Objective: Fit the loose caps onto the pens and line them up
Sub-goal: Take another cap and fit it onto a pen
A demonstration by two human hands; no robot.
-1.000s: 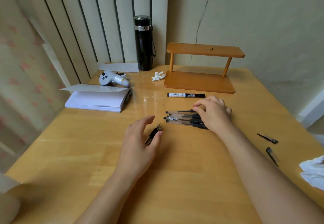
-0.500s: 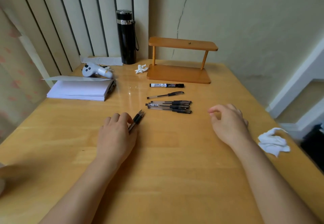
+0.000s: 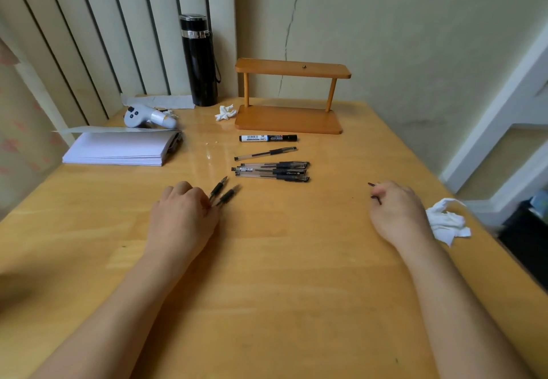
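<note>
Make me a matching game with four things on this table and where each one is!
Things:
1. black flask
2. marker
3. crumpled tissue
4. stack of paper

Places:
A. beside the right hand
B. far left of the table
C. just in front of the wooden stand
D. upright at the back, by the blinds

Pairs: 1-D, 2-C, 3-A, 4-B

Before you on the table (image 3: 281,289) the pens (image 3: 271,171) lie bunched, a marker (image 3: 268,138) behind them, paper stack (image 3: 118,148) at left.
</note>
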